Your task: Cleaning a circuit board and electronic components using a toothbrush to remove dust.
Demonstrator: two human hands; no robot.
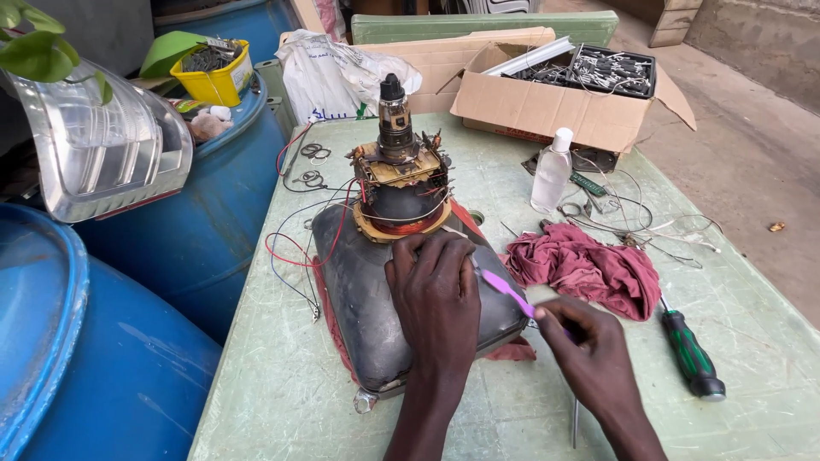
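Picture tube [376, 299] lies under left hand [436, 294]; right hand [589, 346] holds pink toothbrush [506, 290].

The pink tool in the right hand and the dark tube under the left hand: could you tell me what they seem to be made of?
The pink tool, gripped by the right hand, looks like smooth moulded plastic: even pastel colour, slight sheen. The dark tube under the left hand seems to be glass with a dull grey-black coating: rounded funnel shape, matt and dusty surface. The coating's material cannot be told.
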